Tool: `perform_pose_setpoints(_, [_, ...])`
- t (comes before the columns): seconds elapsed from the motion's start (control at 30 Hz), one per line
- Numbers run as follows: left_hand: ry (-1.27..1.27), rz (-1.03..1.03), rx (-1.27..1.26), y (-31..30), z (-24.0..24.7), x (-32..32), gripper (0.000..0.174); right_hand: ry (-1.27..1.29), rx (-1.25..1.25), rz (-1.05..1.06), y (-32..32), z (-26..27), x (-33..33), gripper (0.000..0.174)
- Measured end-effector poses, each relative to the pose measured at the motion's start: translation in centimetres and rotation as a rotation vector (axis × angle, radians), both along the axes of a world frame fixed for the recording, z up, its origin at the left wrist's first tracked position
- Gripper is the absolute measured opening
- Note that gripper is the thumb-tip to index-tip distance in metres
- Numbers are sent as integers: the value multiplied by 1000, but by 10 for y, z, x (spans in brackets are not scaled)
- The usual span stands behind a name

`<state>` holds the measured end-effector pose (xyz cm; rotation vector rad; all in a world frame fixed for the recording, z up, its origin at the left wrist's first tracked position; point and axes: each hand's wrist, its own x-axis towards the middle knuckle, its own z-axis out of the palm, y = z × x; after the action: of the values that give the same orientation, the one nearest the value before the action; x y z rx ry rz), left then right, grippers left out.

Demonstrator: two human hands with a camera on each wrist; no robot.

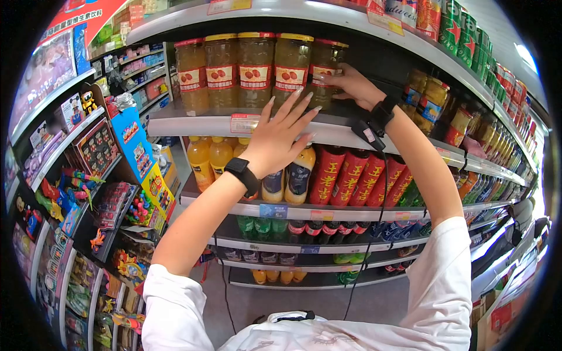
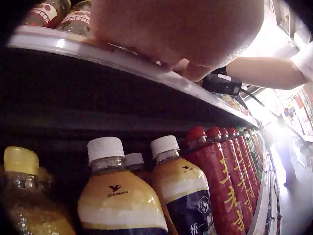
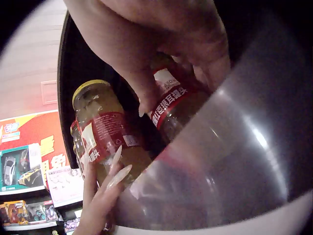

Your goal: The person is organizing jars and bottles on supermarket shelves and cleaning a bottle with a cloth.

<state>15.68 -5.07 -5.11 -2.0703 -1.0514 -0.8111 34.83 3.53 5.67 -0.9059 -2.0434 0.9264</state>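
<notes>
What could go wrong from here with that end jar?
The right hand grips the end jar from one side, so it might slip or twist. It could also bump the yellow-lidded jar beside it. That neighbour has only the left hand's spread fingers in front, so might tip past them.

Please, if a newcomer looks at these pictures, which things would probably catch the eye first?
Probably the red bottles with big yellow characters, one shelf below the row of glass jars. Next, at that row, the right hand grips the rightmost jar, while the left hand spreads its fingers in front of its neighbour. The green cans at upper right also stand out.
</notes>
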Motion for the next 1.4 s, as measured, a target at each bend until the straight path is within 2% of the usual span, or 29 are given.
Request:
perform_pose_setpoints(0.13, [-15,-21,8,2,-1,-1,47,4,-25,39,22,-3,-14,55])
perform_pose_setpoints(0.3, [-23,-29,9,2,-2,-2,47,-21,-93,183,22,2,-9,52])
perform_pose_setpoints(0.5, [-28,-26,19,3,-4,-1,46,-70,-65,232,25,4,-10,53])
perform_pose_setpoints(0.8, [-12,-18,31,4,-4,-1,46,76,-158,182,39,-4,-18,58])
perform_pose_setpoints(0.9, [-11,-13,25,4,-4,-1,46,101,-172,230,36,-4,-21,58])
perform_pose_setpoints(1.2, [11,8,-4,2,-1,1,46,144,-178,207,37,-7,-33,54])
perform_pose_setpoints(1.3, [10,11,-7,1,-1,2,46,227,-200,251,38,-11,-36,28])
perform_pose_setpoints(1.4, [14,12,-8,0,-1,2,46,185,-182,265,52,-13,-41,21])
